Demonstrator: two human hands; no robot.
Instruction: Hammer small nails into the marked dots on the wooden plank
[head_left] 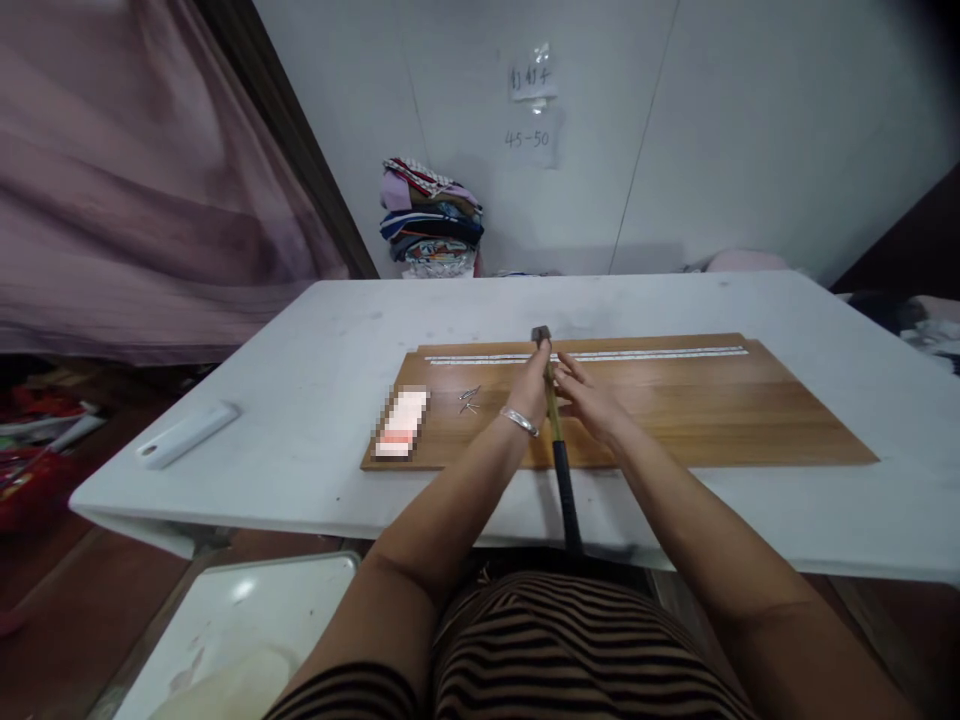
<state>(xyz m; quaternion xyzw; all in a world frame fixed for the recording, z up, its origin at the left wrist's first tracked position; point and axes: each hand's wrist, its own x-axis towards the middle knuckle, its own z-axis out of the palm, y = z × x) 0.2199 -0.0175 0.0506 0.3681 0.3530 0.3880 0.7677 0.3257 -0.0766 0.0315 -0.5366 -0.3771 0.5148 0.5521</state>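
Observation:
A hammer (556,425) with a metal head, a yellowish shaft and a black grip lies across the wooden board (697,410), its grip pointing towards my body. My left hand (531,388), with a silver bangle at the wrist, is closed around the shaft just below the head. On the other side of the shaft, my right hand (591,402) has its fingers apart; their tips reach the shaft, and whether they press on it is hard to tell. Several nails (469,400) lie loose on the board to the left. A white measuring strip (660,353) runs along the board's far edge.
A blurred-out flat item (403,424) lies on the board's left end. The white table (285,370) carries a white handle-like object (187,435) at left. Folded clothes (433,220) are stacked by the wall, under paper notes (532,80). A white stool (247,610) stands below.

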